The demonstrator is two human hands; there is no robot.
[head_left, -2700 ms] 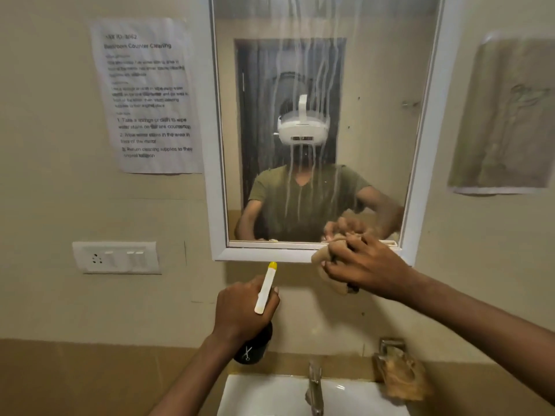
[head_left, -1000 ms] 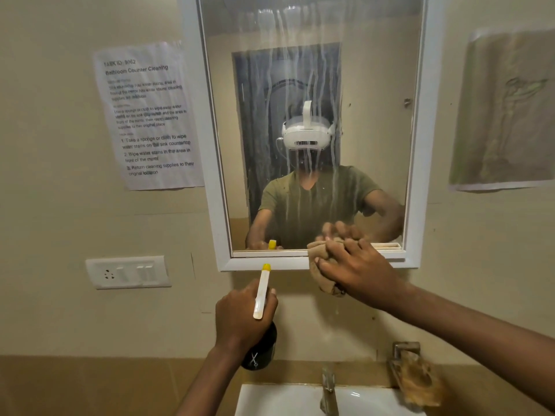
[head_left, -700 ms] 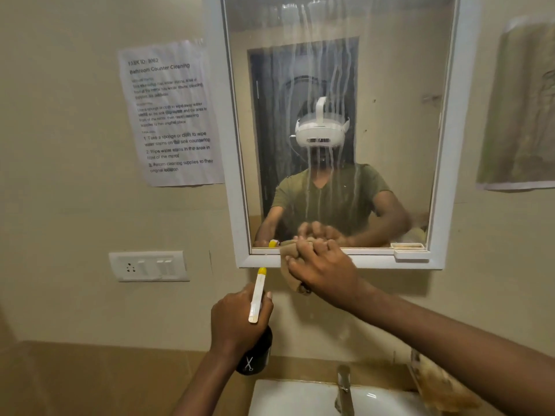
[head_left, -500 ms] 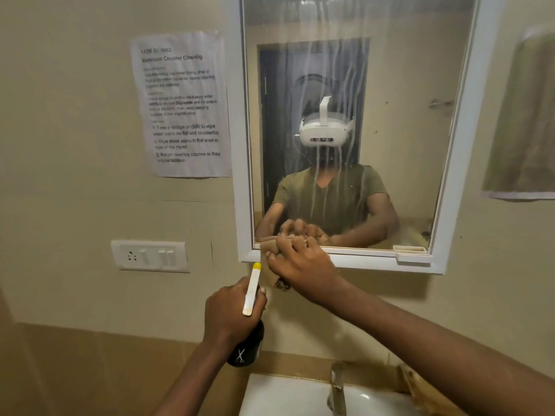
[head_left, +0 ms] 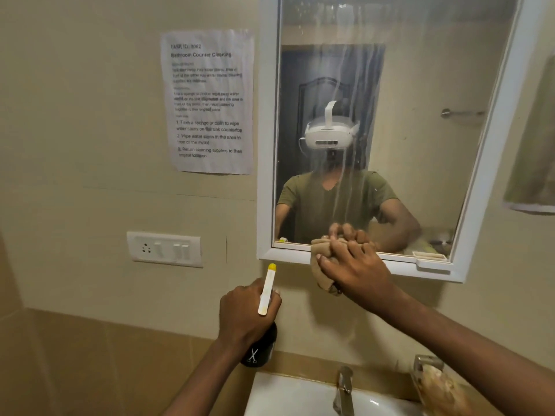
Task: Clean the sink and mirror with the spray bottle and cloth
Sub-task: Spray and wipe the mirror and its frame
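One mirror (head_left: 420, 85) hangs in a white frame, its glass streaked with long drips. At its lower edge, the right hand (head_left: 357, 268) presses one crumpled tan cloth (head_left: 319, 265) against the frame, fingers curled over it. Below the mirror's left corner, the left hand (head_left: 243, 313) grips one dark, round spray bottle (head_left: 260, 352). Further below sit one glossy white sink (head_left: 288, 397) and one metal tap (head_left: 344, 391).

sink (head_left: 288, 397) cut off below, notice (head_left: 208, 100) small print blurred
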